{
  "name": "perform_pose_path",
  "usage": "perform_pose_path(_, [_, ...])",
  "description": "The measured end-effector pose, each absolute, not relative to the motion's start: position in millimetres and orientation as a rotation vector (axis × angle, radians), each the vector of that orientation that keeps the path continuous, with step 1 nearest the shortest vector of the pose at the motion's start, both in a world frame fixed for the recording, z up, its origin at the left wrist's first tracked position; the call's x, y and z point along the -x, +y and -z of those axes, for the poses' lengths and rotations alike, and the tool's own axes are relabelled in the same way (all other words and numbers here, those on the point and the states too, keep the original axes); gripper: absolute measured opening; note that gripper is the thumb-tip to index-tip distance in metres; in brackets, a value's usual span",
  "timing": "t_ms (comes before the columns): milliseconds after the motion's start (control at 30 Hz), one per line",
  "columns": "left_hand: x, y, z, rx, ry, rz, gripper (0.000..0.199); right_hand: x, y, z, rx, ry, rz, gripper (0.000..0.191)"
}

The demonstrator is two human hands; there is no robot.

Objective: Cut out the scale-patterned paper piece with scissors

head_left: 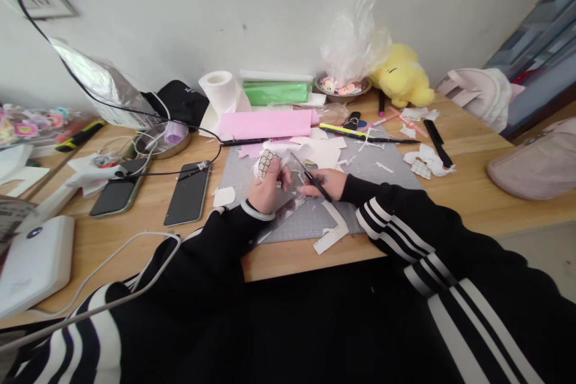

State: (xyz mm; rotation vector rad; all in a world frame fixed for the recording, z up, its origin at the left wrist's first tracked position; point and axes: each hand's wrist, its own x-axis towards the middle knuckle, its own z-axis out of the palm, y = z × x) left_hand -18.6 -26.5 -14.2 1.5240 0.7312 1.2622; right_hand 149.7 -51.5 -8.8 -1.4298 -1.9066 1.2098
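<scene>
My left hand is closed on a white paper piece drawn with black outlined scales, thumb across it. Whitish soft material shows behind that piece. To its right, my right hand grips a slim dark tool with a thin, paler tip pointing up and left towards the left hand; whether it is a knife or tweezers I cannot tell. Both hands are over a grey cutting mat strewn with paper scraps. A metal ruler lies under the left hand, and an L-shaped paper offcut rests at the mat's front edge.
Behind the mat are folded pink paper, a white roll and a green pack. Two phones and cables lie left, near a white power bank. A yellow plush sits back right, beside a bowl.
</scene>
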Motion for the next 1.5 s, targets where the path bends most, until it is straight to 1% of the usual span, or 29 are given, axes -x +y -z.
perform_pose_path(600, [18.2,-25.7,15.9,-1.563,0.679,-1.273,0.044,-151.7,-48.7,14.4,1.369,-1.946,-1.184,0.043])
perform_pose_path(933, [19.0,-26.3,9.5,-1.649,0.683,-1.089,0.054,-151.8,-50.8,14.4,1.358,-1.916,-1.185,0.041])
perform_pose_path(1133, [18.5,-30.1,4.5,-1.631,0.702,-1.088,0.058,-151.6,-50.9,13.9,1.363,-1.928,-1.173,0.041])
perform_pose_path(1300, [17.7,-31.4,4.8,-1.588,0.709,-1.146,0.057,-151.7,-51.4,12.4,1.356,-1.947,-1.165,0.039])
perform_pose_path(1500, [17.7,-32.0,3.2,-1.608,0.712,-1.134,0.060,-152.2,-51.2,11.2,1.351,-1.954,-1.168,0.037])
